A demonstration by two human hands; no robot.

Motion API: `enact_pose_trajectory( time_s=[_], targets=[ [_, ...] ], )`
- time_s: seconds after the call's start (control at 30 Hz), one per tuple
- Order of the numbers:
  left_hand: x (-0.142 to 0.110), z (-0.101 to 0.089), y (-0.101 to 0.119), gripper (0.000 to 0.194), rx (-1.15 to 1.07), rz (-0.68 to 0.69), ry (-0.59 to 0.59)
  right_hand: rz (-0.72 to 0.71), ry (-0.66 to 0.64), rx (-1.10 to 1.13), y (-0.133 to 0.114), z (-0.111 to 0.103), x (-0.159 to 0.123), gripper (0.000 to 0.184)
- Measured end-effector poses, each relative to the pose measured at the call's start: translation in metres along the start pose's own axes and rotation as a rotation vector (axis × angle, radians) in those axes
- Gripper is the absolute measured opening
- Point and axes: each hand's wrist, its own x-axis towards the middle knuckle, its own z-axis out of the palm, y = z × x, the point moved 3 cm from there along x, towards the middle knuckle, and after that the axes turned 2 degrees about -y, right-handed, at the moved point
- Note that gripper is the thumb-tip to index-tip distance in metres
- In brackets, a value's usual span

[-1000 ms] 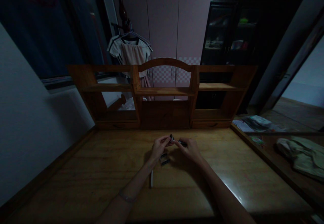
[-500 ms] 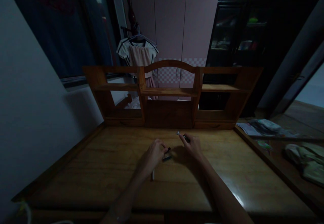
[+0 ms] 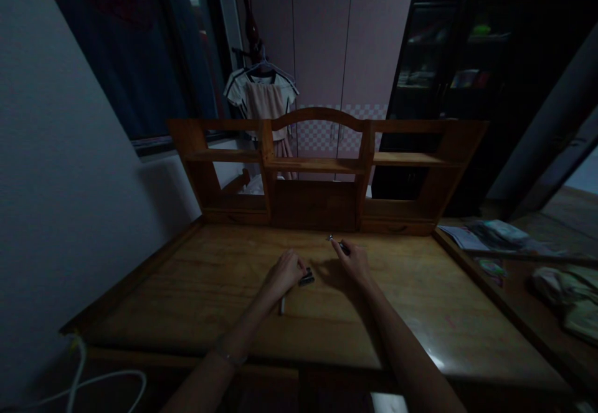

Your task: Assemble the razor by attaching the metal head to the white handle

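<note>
My left hand [image 3: 286, 271] is closed, its fingertips pinching a small black piece [image 3: 309, 271] low over the wooden desk. Right beside that piece lies a small dark strip [image 3: 306, 281]; whether the two touch I cannot tell. A thin white stick [image 3: 282, 306] rests on the desk, just below my left wrist. My right hand [image 3: 354, 261] is closed around a slim dark tool [image 3: 344, 248] with a shiny metal tip [image 3: 329, 238] pointing up and left. Its exact kind is too small and dim to tell.
A wooden shelf unit [image 3: 317, 165] stands along the back edge of the wooden desk [image 3: 196, 288]. Papers [image 3: 495, 233] and a pale cloth bag [image 3: 567, 294] lie beyond the right edge. A white cable [image 3: 81, 369] hangs at the lower left.
My left hand has brought the black piece down closer to the dark strip. My right hand still holds the slim tool in nearly the same pose. The camera view has shifted slightly.
</note>
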Motion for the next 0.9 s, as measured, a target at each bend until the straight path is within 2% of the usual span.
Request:
enact_pose_trajectory(
  time_s=[0.13, 0.33, 0.43, 0.5, 0.57, 0.63, 0.77, 0.9],
  targets=[
    [0.001, -0.001, 0.001, 0.005, 0.041, 0.066, 0.022, 0.004, -0.002, 0.007, -0.001, -0.001, -0.002, 0.049],
    [0.024, 0.001, -0.002, 0.023, 0.043, -0.003, -0.068, -0.005, -0.025, 0.015, -0.004, -0.002, -0.005, 0.048],
    [0.025, -0.003, -0.001, 0.028, 0.041, -0.016, -0.084, 0.008, -0.048, 0.005, -0.004, -0.002, -0.004, 0.05],
    [0.014, -0.01, 0.002, 0.029, 0.061, 0.0, -0.049, 0.012, -0.055, 0.003, -0.005, -0.002, -0.003, 0.05],
    [-0.004, -0.018, 0.003, 0.019, 0.118, 0.048, 0.039, 0.012, -0.051, 0.004, -0.005, -0.001, -0.002, 0.05],
    [-0.024, -0.023, -0.002, 0.013, 0.194, 0.01, 0.075, 0.008, -0.044, 0.006, -0.005, 0.0, -0.001, 0.049],
    [-0.049, -0.022, -0.018, 0.018, 0.273, -0.078, -0.011, -0.012, -0.029, 0.004, -0.006, 0.002, -0.002, 0.048],
    [-0.055, -0.016, -0.027, 0.014, 0.25, -0.063, -0.024, -0.007, -0.04, -0.003, -0.004, 0.003, -0.003, 0.048]
  ],
)
